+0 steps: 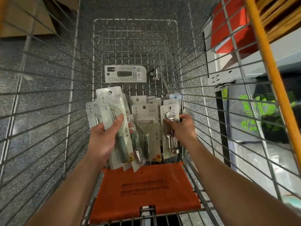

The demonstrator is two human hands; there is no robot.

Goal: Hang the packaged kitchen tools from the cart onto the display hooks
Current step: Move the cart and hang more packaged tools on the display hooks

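Hands first: both reach down into the wire cart [135,51], at a bunch of carded kitchen tools standing at its near end.

Brown cardboard [24,18] lies outside the wires at 11 o'clock of the frame. The left hand [102,137], at 8 o'clock from the centre, grips a peeler pack [112,108]. Its thumb presses across the clear blister, its fingers wrap behind the card, and the green handle runs down past the palm. A second card [91,111] with the same printed characters peeps out at 9 o'clock of that pack. Whether the hand holds it too I cannot tell.

Just beside, at 3 o'clock, a Y-peeler pack [146,126] stands upright among more cards, held by neither hand. At 12 o'clock from it, well apart, a grey pack [125,74] lies flat on the cart's floor, and a metal tool head [154,74] shows at its right end. At 6 o'clock an orange seat flap [146,190] lies below the cards.

The right hand [183,128], at 4 o'clock from the centre, pinches a steel opener pack [170,144]. Its fingers curl over the front at the tool's head and its thumb is at the card's right edge.

Outside the wires, a red box [231,26] sits at 1 o'clock. An orange post [268,62] slants down the right side, and green-printed bags [254,108] are at 3 o'clock.
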